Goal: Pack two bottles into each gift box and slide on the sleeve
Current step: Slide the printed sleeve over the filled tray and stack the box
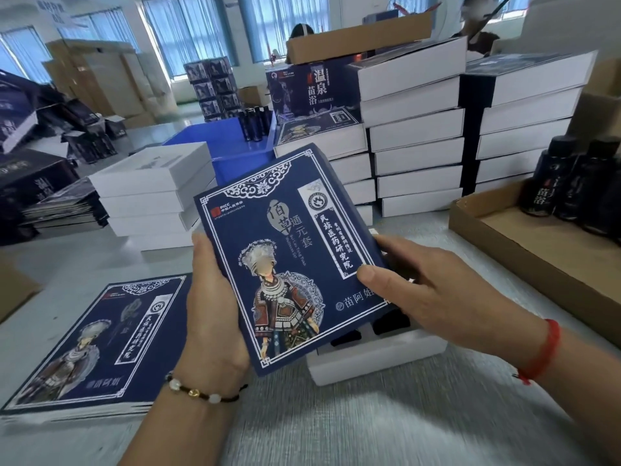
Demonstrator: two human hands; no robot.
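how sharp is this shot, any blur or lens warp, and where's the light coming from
Head view: the blue sleeve held by the left hand and right hand is sharp, its print readable; the grey table and the flat sleeves at lower left are streaked with motion blur. Wide-angle warp bows the stacks of white boxes. Daylight comes through the curtained windows; shadows are soft, no strong glare.

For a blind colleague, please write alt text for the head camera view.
Two hands, left and right, hold a blue printed sleeve partly over a white gift box with two dark bottles inside. More sleeves lie flat at left; stacked white boxes stand behind.
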